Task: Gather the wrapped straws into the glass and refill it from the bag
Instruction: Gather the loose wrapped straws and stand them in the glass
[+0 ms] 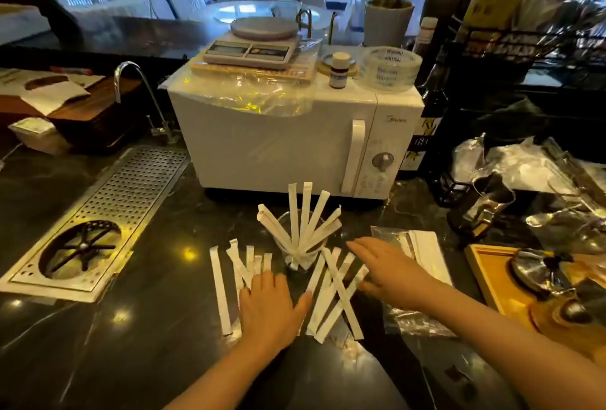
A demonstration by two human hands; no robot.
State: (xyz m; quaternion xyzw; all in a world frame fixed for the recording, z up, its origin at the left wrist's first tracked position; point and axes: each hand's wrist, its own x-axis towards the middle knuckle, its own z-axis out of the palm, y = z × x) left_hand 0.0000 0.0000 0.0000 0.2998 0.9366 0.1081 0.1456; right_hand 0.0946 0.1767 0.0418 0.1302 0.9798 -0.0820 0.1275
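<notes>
Straws (308, 223) (flat, paper-wrapped) fan from glass (288, 255).

A café bar counter: rinser drip tray (98, 219), microwave (295, 134), scale (252, 46), dining tables (262, 9) beyond.

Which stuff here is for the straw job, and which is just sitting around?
For the job: glass, upright straws in it, loose straws on the counter, bag, left hand, right hand.

Just lying about: microwave, scale, drip tray, tap, small bottle, wooden tray.
</notes>
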